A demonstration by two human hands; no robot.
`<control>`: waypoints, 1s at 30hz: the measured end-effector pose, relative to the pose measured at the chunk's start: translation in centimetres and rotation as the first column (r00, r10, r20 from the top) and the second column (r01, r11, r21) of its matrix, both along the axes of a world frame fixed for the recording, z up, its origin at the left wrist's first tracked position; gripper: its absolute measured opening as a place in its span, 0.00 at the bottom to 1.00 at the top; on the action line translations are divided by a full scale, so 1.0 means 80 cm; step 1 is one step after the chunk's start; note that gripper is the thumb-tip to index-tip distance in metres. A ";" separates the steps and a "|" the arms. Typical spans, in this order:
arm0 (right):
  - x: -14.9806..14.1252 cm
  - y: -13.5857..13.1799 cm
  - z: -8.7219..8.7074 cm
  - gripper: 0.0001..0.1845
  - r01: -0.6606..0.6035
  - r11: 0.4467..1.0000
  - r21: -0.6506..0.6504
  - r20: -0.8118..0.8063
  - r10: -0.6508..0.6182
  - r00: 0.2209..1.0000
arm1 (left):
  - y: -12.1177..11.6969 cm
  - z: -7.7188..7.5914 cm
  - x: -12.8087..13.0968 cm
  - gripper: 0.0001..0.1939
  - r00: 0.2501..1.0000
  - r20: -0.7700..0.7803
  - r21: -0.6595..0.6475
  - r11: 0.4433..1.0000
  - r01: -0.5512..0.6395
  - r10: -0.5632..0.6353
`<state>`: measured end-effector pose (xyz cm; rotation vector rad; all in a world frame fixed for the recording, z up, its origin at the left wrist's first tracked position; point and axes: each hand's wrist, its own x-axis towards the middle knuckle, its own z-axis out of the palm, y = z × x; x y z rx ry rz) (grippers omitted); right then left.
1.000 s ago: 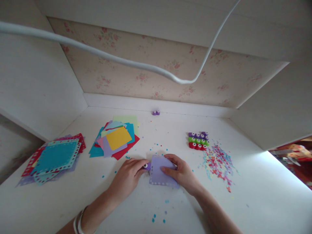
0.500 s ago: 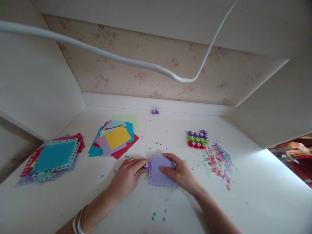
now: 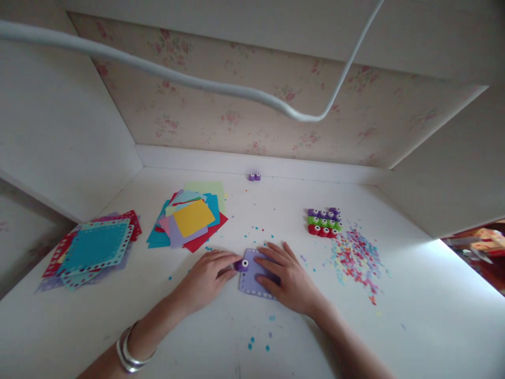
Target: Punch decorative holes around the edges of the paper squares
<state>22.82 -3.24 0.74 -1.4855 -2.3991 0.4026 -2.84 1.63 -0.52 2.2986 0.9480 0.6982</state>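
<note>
My left hand (image 3: pixel 211 276) pinches a small purple paper punch (image 3: pixel 242 265) with a white knob. The punch sits at the left edge of a lavender paper square (image 3: pixel 252 282), which lies flat on the white table. Rows of small holes run along the paper's edges. Across the paper's right part rests my right hand (image 3: pixel 292 279), its fingers spread and pressing down. That hand hides the paper's right edge.
Punched colourful sheets (image 3: pixel 98 245) are stacked at far left, beside plain coloured sheets (image 3: pixel 193 218). Purple, green and red punches (image 3: pixel 324 222) stand in rows at right, near a confetti pile (image 3: pixel 357 258). Two purple punches (image 3: pixel 254 177) sit by the back wall. A white cable (image 3: pixel 236 90) hangs overhead.
The right hand has gone from gripping the paper to lying spread on it. The left hand has shifted the punch slightly, and its knob now shows more. The camera view moved a little.
</note>
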 end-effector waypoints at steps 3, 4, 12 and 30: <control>-0.003 0.002 0.004 0.23 -0.027 0.999 -0.037 0.001 0.027 1.000 | 0.002 0.001 0.000 0.14 1.000 0.004 0.004 1.000 -0.015 0.015; -0.003 0.002 0.005 0.24 -0.031 0.998 -0.046 0.000 0.031 1.000 | 0.001 0.000 0.001 0.14 1.000 0.005 0.008 1.000 -0.021 0.021; -0.002 0.002 0.002 0.26 -0.068 0.996 -0.061 -0.001 0.068 0.998 | 0.001 0.000 0.004 0.13 1.000 0.014 0.012 1.000 -0.027 0.027; -0.003 0.002 0.006 0.25 -0.058 0.996 -0.066 0.015 0.059 0.998 | 0.001 -0.002 0.004 0.13 0.999 0.011 0.005 0.999 -0.036 0.036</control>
